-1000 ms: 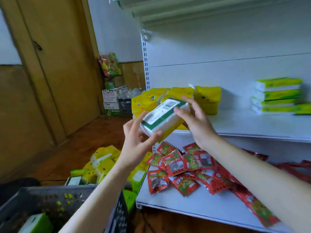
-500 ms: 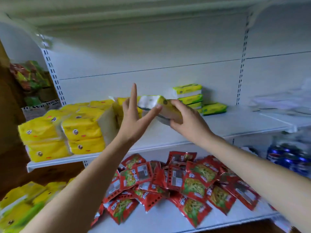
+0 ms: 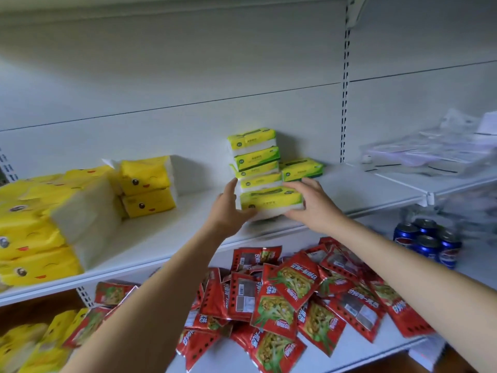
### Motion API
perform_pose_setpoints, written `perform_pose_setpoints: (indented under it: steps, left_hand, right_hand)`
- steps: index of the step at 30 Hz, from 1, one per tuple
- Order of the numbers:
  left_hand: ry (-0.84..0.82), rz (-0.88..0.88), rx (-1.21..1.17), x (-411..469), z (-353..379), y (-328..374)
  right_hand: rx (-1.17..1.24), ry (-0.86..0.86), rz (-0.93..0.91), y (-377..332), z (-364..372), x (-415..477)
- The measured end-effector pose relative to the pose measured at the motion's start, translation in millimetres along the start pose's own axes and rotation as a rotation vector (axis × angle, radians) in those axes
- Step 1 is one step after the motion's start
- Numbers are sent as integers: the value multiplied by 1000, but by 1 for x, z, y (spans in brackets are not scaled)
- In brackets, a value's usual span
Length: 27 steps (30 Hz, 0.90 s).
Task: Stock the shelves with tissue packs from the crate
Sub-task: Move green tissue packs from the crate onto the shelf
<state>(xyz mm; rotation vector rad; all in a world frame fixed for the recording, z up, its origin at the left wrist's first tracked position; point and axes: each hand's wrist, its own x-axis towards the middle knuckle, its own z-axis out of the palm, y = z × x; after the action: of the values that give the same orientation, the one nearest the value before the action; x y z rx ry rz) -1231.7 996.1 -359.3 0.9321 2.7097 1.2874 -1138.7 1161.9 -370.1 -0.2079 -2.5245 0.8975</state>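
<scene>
The tissue pack I hold is a soft, flat rectangular block: its wrapper is yellow shading into green along the top and the long face turned to me, with small print that I cannot read, and a band of white shows below that colour. It lies lengthwise between my two hands, long side towards me. My left hand grips its left end, thumb standing up along the end face and fingers curled underneath. My right hand holds the right end, fingers bent over the top corner and down the side. The pack sits low over the front part of the white middle shelf; whether its underside touches the board I cannot tell, as my hands hide the lower edge. Just behind it stands a stack of like packs against the back panel, leaning a little, with a lone green pack lying flat just to the right of the stack. Farther left on the same shelf are yellow packs with faces, well apart from my hands, and on the shelf below lie red snack packets and blue cans
</scene>
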Motion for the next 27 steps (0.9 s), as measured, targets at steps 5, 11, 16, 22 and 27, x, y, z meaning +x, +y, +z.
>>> perform_pose_setpoints:
  steps: [5,11,16,22,27]
  left_hand:
    - [-10,17,-103,11,23,5]
    - [-21,132,-318,18,50,26]
    - [-119,125,-132,33,58,33]
    - [-447,47,607,44,42,23]
    - [-482,47,587,47,39,29]
  right_hand:
    - [11,-73,58,30,-20,13]
    - [280,208,-24,62,-37,25]
    - [445,363,5,88,-54,45]
    - [434,471,97,101,-77,105]
    - [351,485,134,111,-62,147]
